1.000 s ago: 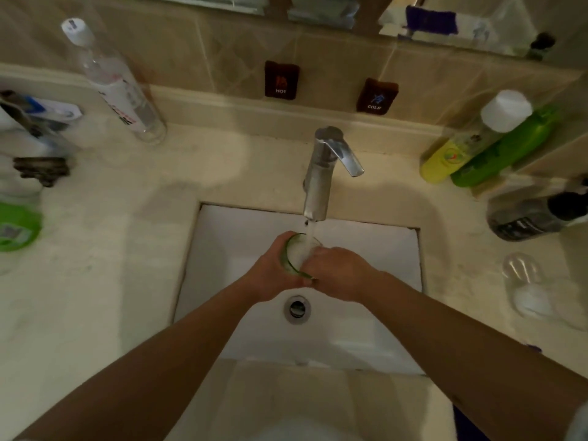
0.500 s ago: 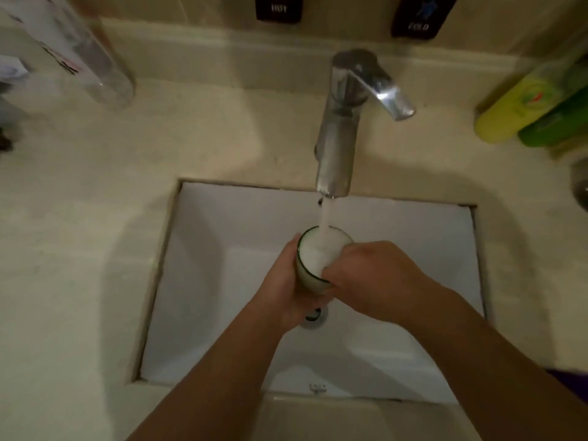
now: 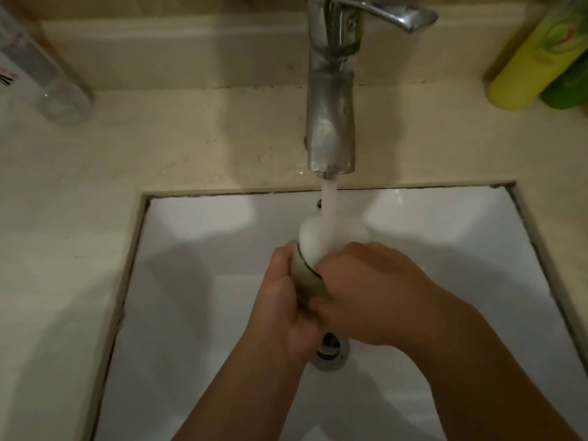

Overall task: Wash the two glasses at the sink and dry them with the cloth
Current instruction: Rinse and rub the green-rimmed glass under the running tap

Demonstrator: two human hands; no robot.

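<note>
A clear glass (image 3: 310, 275) is held over the middle of the white sink (image 3: 197, 281), directly under the spout of the chrome faucet (image 3: 331, 100), which stands on the countertop (image 3: 159, 148) at the sink's far edge. The glass tilts with its mouth up and toward the far edge; a thin dark line marks its rim, its wall looks pale and see-through, and its mouth is filled with white frothing water. A white stream of water (image 3: 327, 202) falls from the spout straight into that mouth and wells over it. The left hand (image 3: 286, 310) grips the glass from the left side, its fingers curled round the lower wall. The right hand (image 3: 372, 294) is on the glass from the right, its fingers bent over the rim; whether they reach inside cannot be told, as the froth and the hand's back hide them. Below the hands the metal drain (image 3: 331, 354) shows partly in the sink's floor. At the countertop's far left stands a clear bottle (image 3: 41, 74); at its far right corner, a yellow bottle (image 3: 534, 55) touches a green bottle (image 3: 569, 87).
</note>
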